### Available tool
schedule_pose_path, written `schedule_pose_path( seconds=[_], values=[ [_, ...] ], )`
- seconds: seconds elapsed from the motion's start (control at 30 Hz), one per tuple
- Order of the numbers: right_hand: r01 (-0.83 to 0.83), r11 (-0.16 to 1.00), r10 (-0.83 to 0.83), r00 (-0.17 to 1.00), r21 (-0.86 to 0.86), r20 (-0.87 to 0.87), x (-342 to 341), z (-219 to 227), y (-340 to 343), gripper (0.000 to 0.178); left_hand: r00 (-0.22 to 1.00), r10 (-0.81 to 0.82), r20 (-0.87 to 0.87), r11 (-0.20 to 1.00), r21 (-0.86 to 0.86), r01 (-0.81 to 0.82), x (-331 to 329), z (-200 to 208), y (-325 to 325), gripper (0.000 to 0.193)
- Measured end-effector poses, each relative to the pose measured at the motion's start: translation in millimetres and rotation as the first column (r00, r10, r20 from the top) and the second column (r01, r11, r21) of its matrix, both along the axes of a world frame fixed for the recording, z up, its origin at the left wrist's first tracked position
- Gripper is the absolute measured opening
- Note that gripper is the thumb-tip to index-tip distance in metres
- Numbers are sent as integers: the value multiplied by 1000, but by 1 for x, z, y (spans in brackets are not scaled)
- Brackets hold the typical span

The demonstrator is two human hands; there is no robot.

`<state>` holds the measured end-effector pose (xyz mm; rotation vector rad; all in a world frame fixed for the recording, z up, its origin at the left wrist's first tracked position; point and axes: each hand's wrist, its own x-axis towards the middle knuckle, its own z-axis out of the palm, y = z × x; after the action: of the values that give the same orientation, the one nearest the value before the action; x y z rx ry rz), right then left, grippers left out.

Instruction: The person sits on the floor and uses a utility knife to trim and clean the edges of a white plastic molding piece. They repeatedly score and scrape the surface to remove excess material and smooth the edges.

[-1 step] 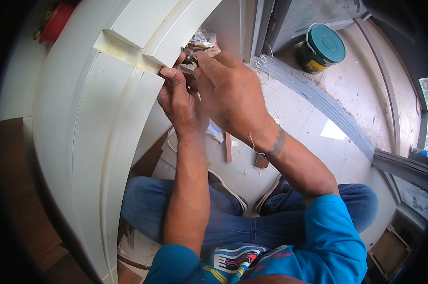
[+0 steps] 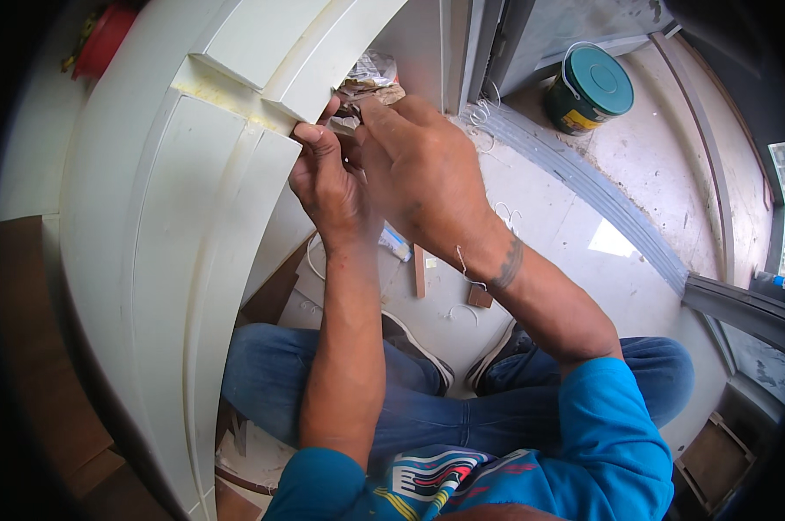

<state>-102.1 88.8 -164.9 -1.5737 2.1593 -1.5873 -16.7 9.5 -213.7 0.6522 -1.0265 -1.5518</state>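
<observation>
My left hand (image 2: 330, 187) is at the edge of a white panel (image 2: 184, 191), beside a gap where a second white panel (image 2: 301, 69) ends. Its thumb touches the panel's edge, and the other fingers curl out of sight behind it. Close beside it, my right hand (image 2: 432, 169) is closed, with its thumb and forefinger pinched together at the same edge. What either hand holds is hidden by the fingers. Yellowish residue (image 2: 223, 102) marks the recessed strip between the panels. Crumpled wrapping and scraps (image 2: 373, 76) lie just beyond the fingertips.
A green lidded bucket (image 2: 596, 82) stands beyond a grey sliding-door track (image 2: 592, 195). Between my crossed legs and hands, a tube (image 2: 396, 243), a brown wood strip (image 2: 419, 271) and a small brown block (image 2: 479, 296) lie on the pale floor. Curled white shavings (image 2: 464, 313) are scattered about.
</observation>
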Motion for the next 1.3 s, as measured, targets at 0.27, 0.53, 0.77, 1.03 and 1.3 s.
schedule_pose_path(
  seconds=[0.27, 0.53, 0.77, 1.03, 1.3],
  values=[
    [-19, 999, 18, 1000, 31, 24, 13, 4, 4, 25, 997, -75, 23, 996, -41, 76, 3, 2, -4, 50],
    [-72, 997, 71, 997, 27, 19, 12, 2, 9, 27, 992, -119, -37, 993, 4, 119, 7, 1, -10, 51],
    [158, 973, -144, 985, -167, 94, -68, 15, 5, 28, 974, 166, 153, 970, -205, -133, -34, 10, 19, 57],
    [313, 943, -248, 889, -114, 386, -110, 37, 27, 18, 882, 357, 309, 934, -104, -342, -79, 33, 11, 51],
    [362, 929, -275, 815, -78, 510, -140, 31, 43, 21, 894, 387, 225, 920, -165, -356, -126, 33, -8, 38]
  ],
)
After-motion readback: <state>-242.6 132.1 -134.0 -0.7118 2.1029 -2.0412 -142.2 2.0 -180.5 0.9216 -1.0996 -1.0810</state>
